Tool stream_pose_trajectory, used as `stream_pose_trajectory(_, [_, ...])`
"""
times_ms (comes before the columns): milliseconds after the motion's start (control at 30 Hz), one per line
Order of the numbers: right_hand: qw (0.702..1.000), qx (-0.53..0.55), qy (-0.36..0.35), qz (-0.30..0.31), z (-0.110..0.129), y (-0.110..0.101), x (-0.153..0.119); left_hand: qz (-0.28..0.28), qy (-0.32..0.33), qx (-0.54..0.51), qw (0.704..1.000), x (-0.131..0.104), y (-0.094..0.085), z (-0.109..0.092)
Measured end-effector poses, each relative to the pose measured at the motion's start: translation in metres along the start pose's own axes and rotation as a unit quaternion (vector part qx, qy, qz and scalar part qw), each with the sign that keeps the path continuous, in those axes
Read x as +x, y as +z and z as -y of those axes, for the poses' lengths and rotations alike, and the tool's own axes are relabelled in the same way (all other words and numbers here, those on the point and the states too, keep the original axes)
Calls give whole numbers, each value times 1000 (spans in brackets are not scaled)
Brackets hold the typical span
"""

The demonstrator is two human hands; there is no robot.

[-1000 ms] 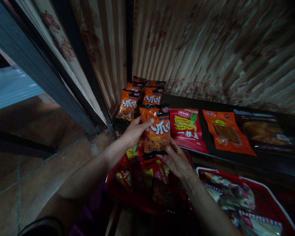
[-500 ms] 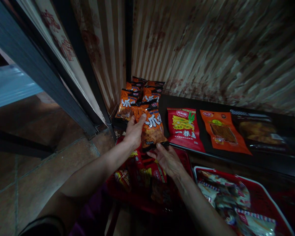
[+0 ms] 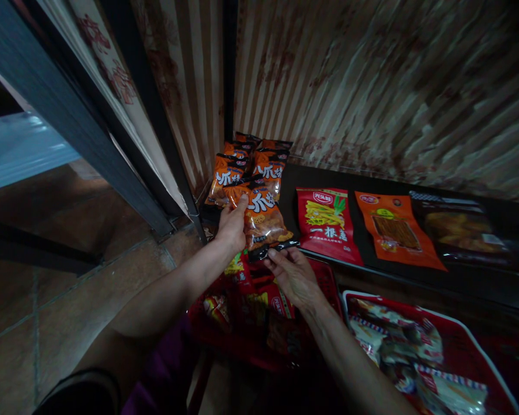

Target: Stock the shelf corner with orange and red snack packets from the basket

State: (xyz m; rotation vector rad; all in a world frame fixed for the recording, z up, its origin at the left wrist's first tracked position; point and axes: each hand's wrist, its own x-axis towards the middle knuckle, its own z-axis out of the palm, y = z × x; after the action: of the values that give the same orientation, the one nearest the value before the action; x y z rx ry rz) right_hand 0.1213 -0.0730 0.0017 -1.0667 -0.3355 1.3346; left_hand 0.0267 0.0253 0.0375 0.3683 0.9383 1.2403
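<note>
Both hands point(image 3: 284, 262) grasp an orange snack bag point(image 3: 264, 219), blocking part of the red basket point(image 3: 259, 349) below.

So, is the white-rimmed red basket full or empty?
Partly filled: pale packets lie in the white-rimmed red basket, its right wall bare.

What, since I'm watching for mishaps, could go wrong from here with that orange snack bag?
The orange snack bag, between left hand and right hand, partly overhangs the red basket and might drop in if both grips loosen. Its top end could shift the similar bags behind. The right hand might nudge the red packet near the shelf's front edge.
</note>
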Motion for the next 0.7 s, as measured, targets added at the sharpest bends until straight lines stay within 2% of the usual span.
stream_pose_trajectory(233, [1000,-15,-23,3,6,7,-6,13,-17,-19,1000,2,1,-2])
stream_pose_trajectory(367, [999,-20,-38,17,4,5,-7,34,-22,-14,999,-3,4,-5])
stream_pose_trajectory(500, [999,-11,-47,4,2,1,-8,51,-50,-13,997,-9,7,-6])
stream_pose_trajectory(700, [996,-1,-86,5,3,-2,-4,78,-61,-5,995,-16,7,0])
